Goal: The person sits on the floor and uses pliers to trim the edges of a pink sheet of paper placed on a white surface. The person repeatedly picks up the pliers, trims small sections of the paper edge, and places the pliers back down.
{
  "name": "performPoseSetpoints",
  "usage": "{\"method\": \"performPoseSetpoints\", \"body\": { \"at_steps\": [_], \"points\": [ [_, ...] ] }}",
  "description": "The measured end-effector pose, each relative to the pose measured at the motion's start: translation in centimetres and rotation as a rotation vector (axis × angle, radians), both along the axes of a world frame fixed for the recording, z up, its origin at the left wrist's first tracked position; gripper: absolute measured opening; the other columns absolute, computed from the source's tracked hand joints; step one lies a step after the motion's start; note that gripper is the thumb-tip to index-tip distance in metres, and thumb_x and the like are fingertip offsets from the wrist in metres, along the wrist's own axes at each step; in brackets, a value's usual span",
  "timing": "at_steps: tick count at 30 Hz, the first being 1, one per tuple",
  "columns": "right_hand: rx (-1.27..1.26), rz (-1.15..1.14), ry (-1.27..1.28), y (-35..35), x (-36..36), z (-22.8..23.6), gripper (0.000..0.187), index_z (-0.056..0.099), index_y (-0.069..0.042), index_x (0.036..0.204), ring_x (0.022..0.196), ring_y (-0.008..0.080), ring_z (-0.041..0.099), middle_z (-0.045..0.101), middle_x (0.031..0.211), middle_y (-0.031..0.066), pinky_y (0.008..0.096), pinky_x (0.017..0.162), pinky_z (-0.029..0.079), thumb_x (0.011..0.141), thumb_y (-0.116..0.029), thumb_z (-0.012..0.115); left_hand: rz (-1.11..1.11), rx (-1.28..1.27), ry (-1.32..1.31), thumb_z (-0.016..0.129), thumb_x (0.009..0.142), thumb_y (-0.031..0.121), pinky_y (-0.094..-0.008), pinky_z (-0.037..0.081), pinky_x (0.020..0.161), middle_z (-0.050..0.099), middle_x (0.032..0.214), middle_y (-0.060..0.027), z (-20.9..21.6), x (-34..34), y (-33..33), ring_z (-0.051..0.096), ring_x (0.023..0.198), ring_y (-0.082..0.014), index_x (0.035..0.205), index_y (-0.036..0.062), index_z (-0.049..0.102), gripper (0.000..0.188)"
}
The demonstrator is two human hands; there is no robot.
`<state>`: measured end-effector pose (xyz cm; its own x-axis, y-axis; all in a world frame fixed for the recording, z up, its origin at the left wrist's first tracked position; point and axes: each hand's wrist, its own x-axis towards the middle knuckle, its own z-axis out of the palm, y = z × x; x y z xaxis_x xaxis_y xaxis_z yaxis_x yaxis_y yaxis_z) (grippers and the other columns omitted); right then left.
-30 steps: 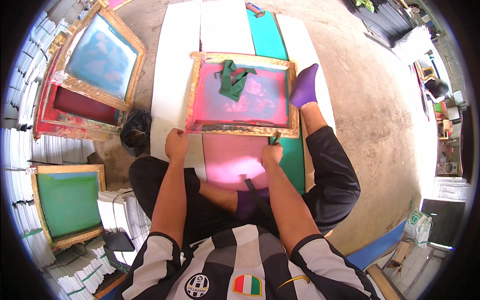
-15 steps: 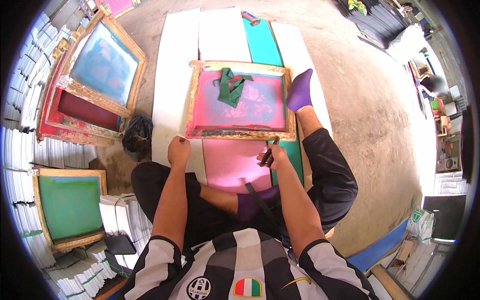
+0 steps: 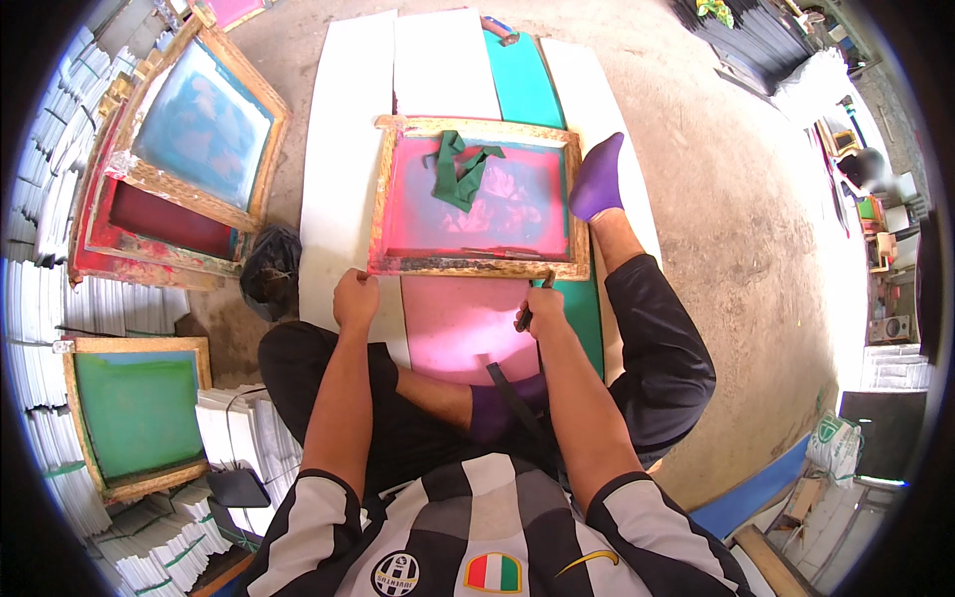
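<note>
A wooden screen-printing frame with pink and blue mesh lies flat before me. My left hand is closed beside its near left corner, fingertips at the wood; whether it pinches anything is hidden. In my right hand is a dark two-handled tool, like pliers, its tip at the frame's near edge towards the right. The fingers wrap round its handles. A strip of green cloth lies folded on the mesh. A thin dark red strip runs along the inside of the near edge.
Boards in white, pink and teal lie under the frame. Other screen frames lean at the left, by a black plastic bag. A green screen stands among paper stacks. My legs flank the work.
My right hand has turned slightly and its fingers have closed the tool's handles together, its tip staying at the frame's near edge. My left hand is nearly unmoved.
</note>
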<state>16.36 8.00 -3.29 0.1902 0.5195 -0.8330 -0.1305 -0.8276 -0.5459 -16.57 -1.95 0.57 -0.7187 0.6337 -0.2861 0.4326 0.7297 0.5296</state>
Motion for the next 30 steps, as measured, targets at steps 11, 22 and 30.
{"method": "performPoseSetpoints", "body": {
  "at_steps": [11,22,30],
  "points": [
    [0.255,-0.007,-0.463,-1.4,-1.5,-6.3,0.009,0.057,0.003,0.095,0.051,0.0253,0.062,0.063,0.071,0.0160,0.0423,0.041,0.047,0.090,-0.005,0.054,0.015,0.041,-0.009,0.067,0.087,0.027,-0.0458,0.055,0.086,0.076,0.103,-0.0151,0.5,0.2,-0.1,0.072,0.099,-0.0358,0.106,0.0063,0.073,0.029],
    [0.508,0.527,-0.243,-8.5,-4.8,2.7,0.010,0.058,0.001,0.094,0.053,0.0260,0.066,0.065,0.070,0.0137,0.0400,0.053,0.054,0.089,-0.008,0.058,-0.302,0.311,-0.824,0.070,0.096,0.026,-0.0279,0.051,0.074,0.074,0.094,-0.0053,-2.3,4.7,-0.4,0.066,0.085,-0.0128,0.115,0.0007,0.073,0.032],
    [0.602,0.847,-0.106,-10.9,-6.6,3.1,0.018,0.062,0.001,0.102,0.075,0.0314,0.069,0.067,0.079,0.0169,0.0426,0.073,0.054,0.087,-0.011,0.061,-0.391,0.273,-1.118,0.064,0.102,0.031,-0.0253,0.047,0.067,0.070,0.094,0.0009,0.8,7.1,-0.9,0.059,0.076,-0.0079,0.119,0.0089,0.073,0.030]
  ]
}}
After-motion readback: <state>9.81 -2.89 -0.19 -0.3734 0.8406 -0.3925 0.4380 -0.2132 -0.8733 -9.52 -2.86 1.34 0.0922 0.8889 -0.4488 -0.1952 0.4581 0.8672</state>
